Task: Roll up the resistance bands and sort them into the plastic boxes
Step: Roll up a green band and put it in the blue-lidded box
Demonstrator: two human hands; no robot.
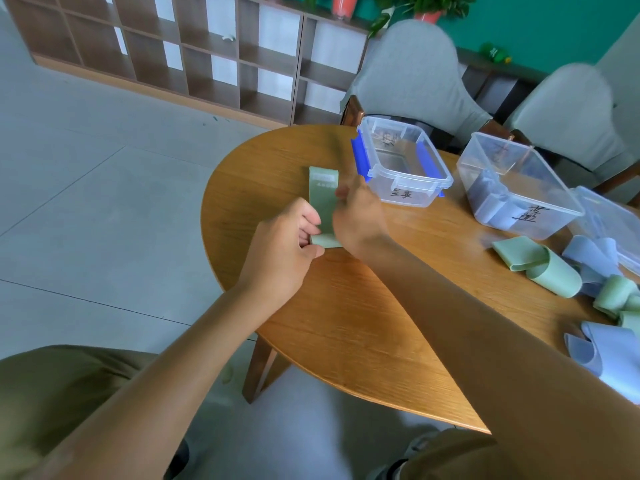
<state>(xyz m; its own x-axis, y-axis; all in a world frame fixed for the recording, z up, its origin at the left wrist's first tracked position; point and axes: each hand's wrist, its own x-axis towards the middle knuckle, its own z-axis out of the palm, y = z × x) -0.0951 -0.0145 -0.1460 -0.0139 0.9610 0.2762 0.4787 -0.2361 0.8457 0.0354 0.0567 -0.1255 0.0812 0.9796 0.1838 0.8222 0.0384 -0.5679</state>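
Lighting: soft, even daylight; faint shadows. Quality: motion blur on right hand (358, 211); wide-angle bending at edges.

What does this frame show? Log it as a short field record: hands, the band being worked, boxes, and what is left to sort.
left hand: pinches the near end of the green band
right hand: on the same band, blurred; exact grip unclear
green band: flat on the wooden table, roll barely begun at the near end
blue-latched box: open, no band visible inside
second box: open, holds dark blue-grey bands
loose bands: green and blue ones piled at the table's right
stage: rolling; nothing being boxed now
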